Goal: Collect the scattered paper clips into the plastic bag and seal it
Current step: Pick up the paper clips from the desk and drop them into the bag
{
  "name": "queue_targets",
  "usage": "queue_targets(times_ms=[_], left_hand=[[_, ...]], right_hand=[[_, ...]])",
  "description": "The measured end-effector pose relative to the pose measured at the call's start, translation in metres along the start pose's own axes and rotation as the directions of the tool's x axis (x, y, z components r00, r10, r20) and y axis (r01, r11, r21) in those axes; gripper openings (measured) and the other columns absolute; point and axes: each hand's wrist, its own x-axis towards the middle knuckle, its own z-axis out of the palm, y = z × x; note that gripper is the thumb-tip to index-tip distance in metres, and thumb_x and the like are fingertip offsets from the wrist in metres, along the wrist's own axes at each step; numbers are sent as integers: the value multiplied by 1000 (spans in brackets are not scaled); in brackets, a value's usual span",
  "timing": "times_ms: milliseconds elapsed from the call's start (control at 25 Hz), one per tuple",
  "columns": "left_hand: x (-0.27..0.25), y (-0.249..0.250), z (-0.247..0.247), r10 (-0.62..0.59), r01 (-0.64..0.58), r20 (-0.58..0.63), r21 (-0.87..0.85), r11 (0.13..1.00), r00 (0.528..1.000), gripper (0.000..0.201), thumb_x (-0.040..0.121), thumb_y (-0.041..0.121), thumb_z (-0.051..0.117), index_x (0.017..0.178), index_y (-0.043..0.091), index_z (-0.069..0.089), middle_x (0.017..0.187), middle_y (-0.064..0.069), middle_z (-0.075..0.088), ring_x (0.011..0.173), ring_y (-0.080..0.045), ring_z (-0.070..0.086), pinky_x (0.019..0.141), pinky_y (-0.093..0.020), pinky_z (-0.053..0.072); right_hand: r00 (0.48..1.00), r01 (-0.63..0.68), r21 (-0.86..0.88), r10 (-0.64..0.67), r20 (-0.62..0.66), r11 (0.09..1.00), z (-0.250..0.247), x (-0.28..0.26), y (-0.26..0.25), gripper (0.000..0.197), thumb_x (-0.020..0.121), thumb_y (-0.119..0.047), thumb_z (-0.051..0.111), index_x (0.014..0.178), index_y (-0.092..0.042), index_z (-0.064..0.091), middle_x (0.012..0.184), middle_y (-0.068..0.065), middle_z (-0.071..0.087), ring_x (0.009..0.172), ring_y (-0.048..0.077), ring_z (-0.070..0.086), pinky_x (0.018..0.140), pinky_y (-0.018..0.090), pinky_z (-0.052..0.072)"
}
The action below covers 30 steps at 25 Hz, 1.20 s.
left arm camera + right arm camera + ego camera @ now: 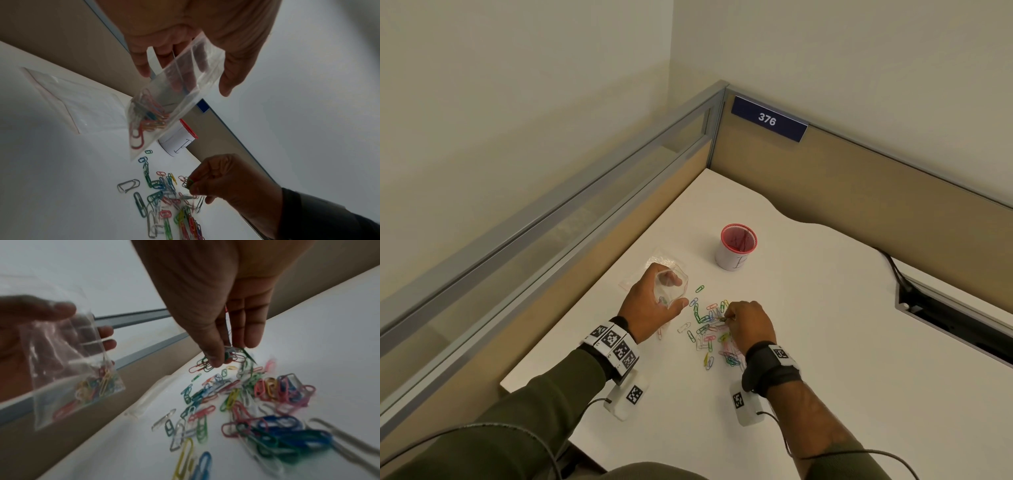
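Note:
My left hand (pixel 654 301) grips a small clear plastic bag (pixel 669 286) (pixel 176 91) (pixel 68 363) above the white desk, its mouth held wide. Several coloured clips (pixel 148 120) lie in the bag's bottom corner. To its right, a heap of coloured paper clips (pixel 710 334) (pixel 164 199) (pixel 257 402) is scattered on the desk. My right hand (pixel 748 322) (pixel 226 352) hovers over the heap's far end and pinches a small bunch of clips (pixel 232 353) (pixel 188 184) between thumb and fingers, just off the surface.
A second clear bag (pixel 654 263) (pixel 72 100) lies flat on the desk behind my left hand. A red-rimmed white cup (pixel 738 246) (pixel 180 139) stands beyond the clips. Partition walls (pixel 859 178) close the desk's left and far sides. A cable slot (pixel 955 315) is at right.

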Motion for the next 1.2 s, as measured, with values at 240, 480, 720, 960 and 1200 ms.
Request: queue_targets(times_ms=[240, 480, 720, 960, 1200], left_hand=[[3, 2, 11, 15, -15, 39, 4, 1000, 999, 44, 79, 19, 81, 112, 16, 52, 110, 4, 63, 113, -16, 61, 89, -17, 45], [4, 5, 21, 5, -8, 74, 37, 999, 997, 47, 78, 22, 81, 113, 18, 51, 114, 3, 62, 113, -18, 60, 91, -25, 48], [3, 22, 29, 22, -25, 79, 43, 999, 997, 48, 81, 20, 80, 114, 23, 46, 114, 1, 60, 109, -14, 59, 81, -15, 46], [2, 27, 28, 3, -5, 70, 28, 1000, 998, 45, 83, 20, 78, 117, 18, 48, 112, 2, 60, 106, -11, 59, 71, -4, 47], [-1, 19, 19, 3, -1, 45, -57, 998, 999, 44, 80, 19, 81, 114, 19, 52, 113, 4, 64, 115, -16, 60, 92, -34, 54]], right_hand=[[993, -49, 400, 88, -79, 915, -32, -9, -2, 5, 81, -12, 70, 85, -13, 72, 86, 3, 74, 80, 19, 67, 79, 36, 56], [983, 129, 760, 17, -181, 637, -106, -29, -54, 6, 81, -7, 73, 87, -8, 73, 78, 7, 74, 68, 21, 69, 69, 27, 60], [982, 181, 737, -80, -170, 652, -104, -35, -88, 9, 82, -14, 73, 89, -11, 73, 80, 2, 74, 71, 18, 69, 71, 29, 61], [975, 197, 644, -80, -207, 739, -97, -36, -93, 8, 85, -14, 68, 88, -21, 71, 83, -9, 71, 77, 10, 69, 75, 23, 58], [959, 173, 661, 28, -282, 730, -92, -20, -62, 18, 87, -1, 59, 92, -13, 72, 88, 1, 72, 77, 15, 68, 70, 22, 59]])
